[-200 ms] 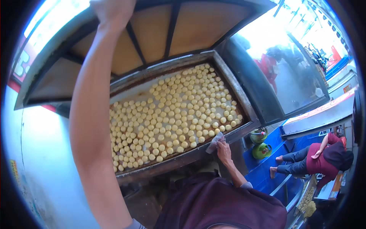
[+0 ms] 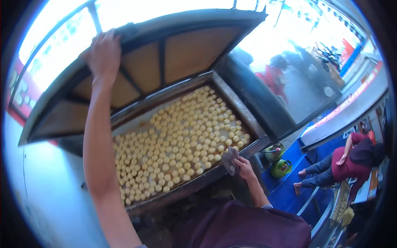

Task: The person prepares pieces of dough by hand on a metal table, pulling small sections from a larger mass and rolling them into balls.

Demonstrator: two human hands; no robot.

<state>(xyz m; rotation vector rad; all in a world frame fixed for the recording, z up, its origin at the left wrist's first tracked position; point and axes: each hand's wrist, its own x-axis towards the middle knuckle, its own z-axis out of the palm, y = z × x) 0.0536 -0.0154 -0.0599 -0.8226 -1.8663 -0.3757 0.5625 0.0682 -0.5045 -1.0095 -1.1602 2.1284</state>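
Observation:
My left hand point(image 2: 104, 56) grips the upper edge of a large hinged lid point(image 2: 194, 47), which stands raised over a wide metal oven box. A dark cloth-like piece point(image 2: 128, 29) lies on the lid's edge beside that hand. Inside the box, a flat tray holds many small round pale-yellow dough balls point(image 2: 178, 136), bunched toward the front and right. My right hand point(image 2: 245, 167) pinches a crumpled grey rag point(image 2: 230, 160) at the box's front rim point(image 2: 198, 177), near its right corner. The left forearm hides the tray's left end.
Right of the box stands a dark metal cabinet with a shiny top point(image 2: 302, 91). Two green gas cylinders point(image 2: 281, 168) sit on the blue floor point(image 2: 289, 198). Farther right, a person in a maroon top point(image 2: 349, 163) bends beside a tray of dough pieces point(image 2: 340, 206).
The view has shifted, so the box and tray sit lower and farther left. My left hand now shows fully on the lid's edge. The rag in my right hand has turned more upright.

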